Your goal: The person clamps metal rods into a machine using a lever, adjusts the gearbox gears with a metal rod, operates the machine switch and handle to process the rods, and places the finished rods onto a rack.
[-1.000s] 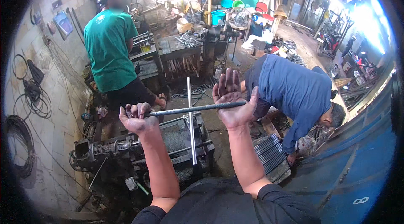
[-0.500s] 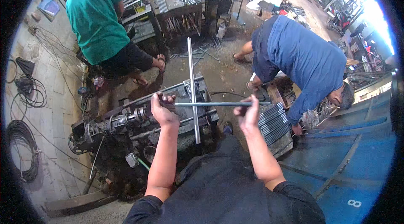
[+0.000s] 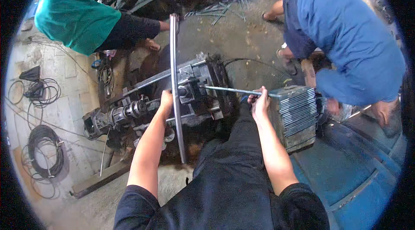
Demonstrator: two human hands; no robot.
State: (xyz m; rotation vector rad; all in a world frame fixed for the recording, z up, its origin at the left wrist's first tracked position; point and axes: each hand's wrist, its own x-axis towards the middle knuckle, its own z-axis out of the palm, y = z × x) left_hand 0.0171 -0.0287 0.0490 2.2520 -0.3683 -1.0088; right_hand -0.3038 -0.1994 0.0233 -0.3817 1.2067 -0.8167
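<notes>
A thin metal rod [image 3: 231, 89] runs from my right hand [image 3: 260, 104] leftward to the dark block on the machine [image 3: 192, 87], where its tip meets the front. The fingers of my right hand are closed round the rod near its right end. Over the machine stands a long, shiny steel bar [image 3: 176, 74], leaning slightly. My left hand [image 3: 166, 101] is just left of that bar, against the machine; its fingers are hidden, so its grip does not show. Beside my right hand, many similar rods [image 3: 298, 111] lie in rows on a block-like stand [image 3: 300, 143].
At the right a person in a blue shirt [image 3: 346, 35] bends low close to the rod stand. Another person in a green shirt [image 3: 73, 14] is at the far left. Loose rods [image 3: 218, 12] lie on the floor ahead. Coiled cable [image 3: 45, 152] rests on the left floor.
The rod, held level across both hands earlier, now reaches into the machine from my right hand alone. My left hand has dropped to the machine beside the bar. The view has tilted down.
</notes>
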